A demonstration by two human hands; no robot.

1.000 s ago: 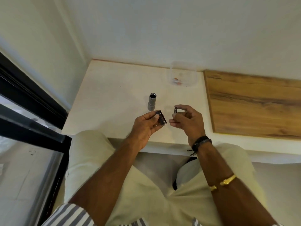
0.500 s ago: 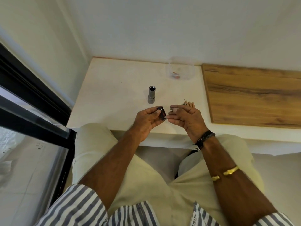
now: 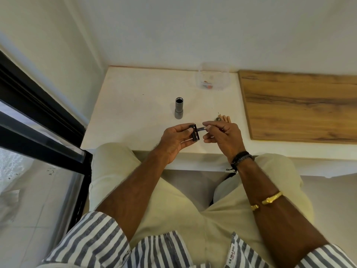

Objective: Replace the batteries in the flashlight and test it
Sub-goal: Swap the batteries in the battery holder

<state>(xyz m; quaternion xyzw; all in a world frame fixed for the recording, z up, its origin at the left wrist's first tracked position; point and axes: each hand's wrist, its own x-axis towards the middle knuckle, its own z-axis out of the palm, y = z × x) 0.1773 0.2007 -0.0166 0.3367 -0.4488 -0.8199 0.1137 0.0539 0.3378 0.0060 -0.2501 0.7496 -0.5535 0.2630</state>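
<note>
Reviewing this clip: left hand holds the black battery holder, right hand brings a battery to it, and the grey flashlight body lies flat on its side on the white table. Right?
Not quite: in the head view the flashlight body stands upright, open end up. The rest holds: left hand, battery holder, right hand, battery, table.

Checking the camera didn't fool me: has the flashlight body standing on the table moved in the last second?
No. The flashlight body stands at the same spot between the plastic container and the table front edge.
</note>
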